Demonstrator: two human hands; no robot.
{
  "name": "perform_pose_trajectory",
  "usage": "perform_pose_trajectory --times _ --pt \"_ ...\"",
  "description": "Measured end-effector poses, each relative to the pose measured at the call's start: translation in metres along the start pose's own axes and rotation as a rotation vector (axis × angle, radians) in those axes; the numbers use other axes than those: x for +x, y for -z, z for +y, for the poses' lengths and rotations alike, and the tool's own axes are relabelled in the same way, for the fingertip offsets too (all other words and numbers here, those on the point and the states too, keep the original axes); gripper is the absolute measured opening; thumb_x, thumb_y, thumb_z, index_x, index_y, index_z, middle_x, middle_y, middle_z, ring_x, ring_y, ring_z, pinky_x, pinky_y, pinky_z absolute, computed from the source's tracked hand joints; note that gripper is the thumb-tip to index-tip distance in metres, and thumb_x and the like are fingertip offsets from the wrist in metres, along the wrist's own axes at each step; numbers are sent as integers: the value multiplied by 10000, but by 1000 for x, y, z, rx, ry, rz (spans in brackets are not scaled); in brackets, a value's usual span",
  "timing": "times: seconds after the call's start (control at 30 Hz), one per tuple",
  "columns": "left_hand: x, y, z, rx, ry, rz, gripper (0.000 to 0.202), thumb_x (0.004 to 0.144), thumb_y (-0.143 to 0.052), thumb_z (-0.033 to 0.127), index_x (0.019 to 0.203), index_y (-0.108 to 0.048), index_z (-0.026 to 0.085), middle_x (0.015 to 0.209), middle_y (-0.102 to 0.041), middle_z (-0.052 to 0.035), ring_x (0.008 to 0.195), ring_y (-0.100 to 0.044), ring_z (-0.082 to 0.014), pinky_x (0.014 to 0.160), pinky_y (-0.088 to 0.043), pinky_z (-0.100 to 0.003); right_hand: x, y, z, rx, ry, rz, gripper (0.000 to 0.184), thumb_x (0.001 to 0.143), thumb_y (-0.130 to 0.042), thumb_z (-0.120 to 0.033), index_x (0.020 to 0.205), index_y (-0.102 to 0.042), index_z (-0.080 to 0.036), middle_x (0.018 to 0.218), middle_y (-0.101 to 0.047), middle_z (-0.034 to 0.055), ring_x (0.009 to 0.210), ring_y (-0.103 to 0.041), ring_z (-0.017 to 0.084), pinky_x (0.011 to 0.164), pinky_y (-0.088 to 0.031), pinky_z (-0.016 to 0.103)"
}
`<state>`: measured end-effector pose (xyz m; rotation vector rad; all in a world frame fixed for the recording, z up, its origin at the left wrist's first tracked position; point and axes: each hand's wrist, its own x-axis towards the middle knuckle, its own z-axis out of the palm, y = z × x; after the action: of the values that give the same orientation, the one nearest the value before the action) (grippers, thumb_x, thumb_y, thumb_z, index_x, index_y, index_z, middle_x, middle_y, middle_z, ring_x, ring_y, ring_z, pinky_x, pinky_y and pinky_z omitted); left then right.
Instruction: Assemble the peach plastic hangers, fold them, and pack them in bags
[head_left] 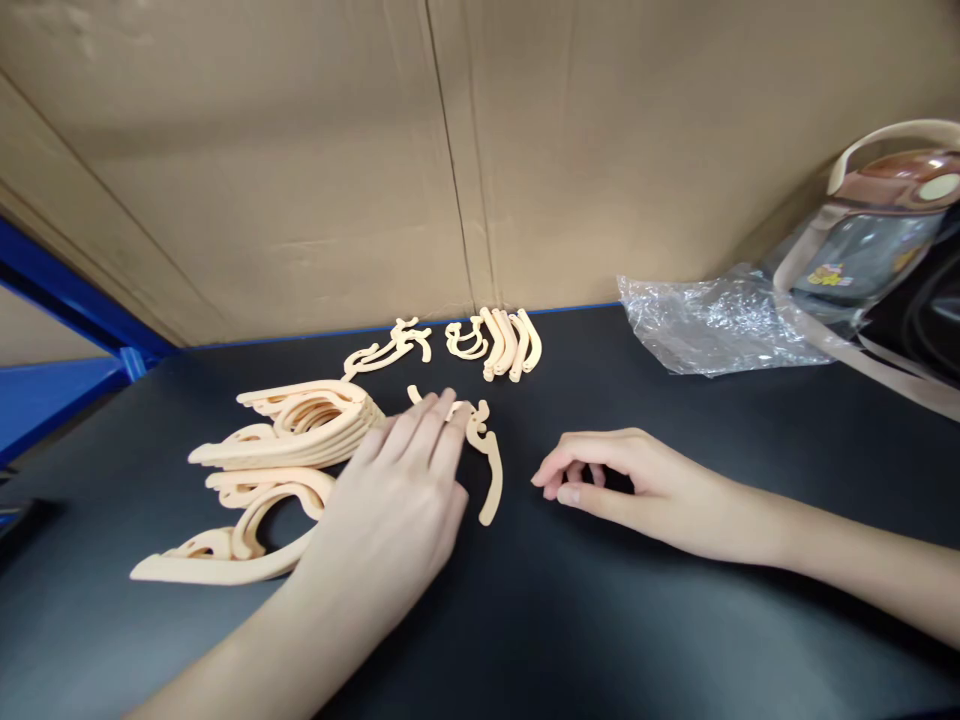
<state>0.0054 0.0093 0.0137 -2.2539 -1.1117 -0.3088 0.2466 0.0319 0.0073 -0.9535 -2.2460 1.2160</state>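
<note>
Head view: on the table [600, 645], I cannot tell whether the left hand [409, 480] grips; the right hand [645, 485] curls narrowly, empty. Beside the hangers [277, 455], 1 piece [491, 480] lies part-hidden. Apparent step: reaching; next calls for pinching.

The stacked, curved plastic pieces [334, 448] are a plain pale peach, as is the loose, slender curved piece [492, 482]. Beneath them, the flat tabletop [570, 610] is black. The angular metal frame [75, 300] is bright blue; the creased cardboard panel [300, 190] is tan. The rounded plastic bottle [862, 250] pairs a clear body with a coppery-brown lid [889, 182], beige strap [889, 375] and small, mostly yellow, perhaps cartoon-patterned sticker [825, 274].
</note>
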Motion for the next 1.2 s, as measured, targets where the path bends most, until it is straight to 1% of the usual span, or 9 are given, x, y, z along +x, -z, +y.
perform_pose_trajectory --times 0.17,0.3,0.37,0.57,0.73,0.9,1.0,1.1,1.2 --pt "-9 -25 -19 117 7 -127 504 846 -303 78 1225 -603 -64 1258 -645 -237 1191 -607 -358 960 -493 -502 -4 -10 -4 -386 224 24 350 975 -501 -266 1319 -537 -213 1334 -568 59 1204 -523 163 1028 -426 312" --pt "-8 -21 -14 81 3 -183 494 837 -302 66 1179 -647 -24 1234 -667 -215 1193 -601 -373 984 -483 -543 -4 -16 -3 -587 288 -25 440 987 -482 -362 1393 -496 -192 1471 -489 78 1337 -429 218 1094 -392 394" --pt "-7 -15 -8 24 -1 -190 477 820 -322 54 1136 -675 -6 1180 -691 -210 1149 -624 -375 965 -503 -542 -3 -17 -2 -627 300 -20 461 987 -476 -396 1390 -509 -173 1466 -501 91 1351 -420 229 1103 -387 410" --pt "-10 0 6 -180 39 -160 451 824 -368 50 1173 -652 19 947 -686 -173 809 -666 -312 636 -581 -452 -2 -14 1 -675 353 -10 439 992 -465 -396 1373 -533 -189 1446 -529 71 1345 -434 218 1128 -359 404" --pt "-9 2 8 -437 165 -237 330 932 -454 196 1205 -624 122 971 -634 -103 855 -624 -270 722 -571 -466 -4 -14 2 -709 395 -21 404 1001 -454 -363 1362 -537 -201 1458 -524 54 1361 -438 215 1146 -341 408" --pt "-9 3 12 -555 201 -247 271 905 -584 278 1151 -626 175 986 -617 -71 806 -615 -245 694 -561 -445 -3 -12 1 -599 433 -34 307 1000 -455 -262 1255 -606 -180 1396 -587 62 1326 -490 187 1128 -384 362" --pt "-8 4 14 -560 168 -228 293 880 -634 292 1153 -622 185 1001 -626 -65 815 -618 -241 688 -555 -426 0 -5 2 -452 406 108 263 986 -444 -185 1166 -636 -194 1287 -654 77 1161 -606 169 986 -506 326" --pt "-7 5 15 -579 98 -225 374 856 -675 304 1205 -605 189 1055 -641 -65 860 -623 -237 710 -550 -398 4 4 10 -481 321 267 287 974 -466 -181 1220 -612 -212 1257 -661 73 1138 -612 182 970 -512 358" --pt "-9 5 16 -589 31 -216 441 837 -697 272 1254 -582 186 1103 -648 -65 926 -618 -239 759 -545 -382 7 8 20 -609 289 258 343 971 -474 -175 1293 -579 -230 1303 -647 54 1210 -578 197 1011 -480 400"
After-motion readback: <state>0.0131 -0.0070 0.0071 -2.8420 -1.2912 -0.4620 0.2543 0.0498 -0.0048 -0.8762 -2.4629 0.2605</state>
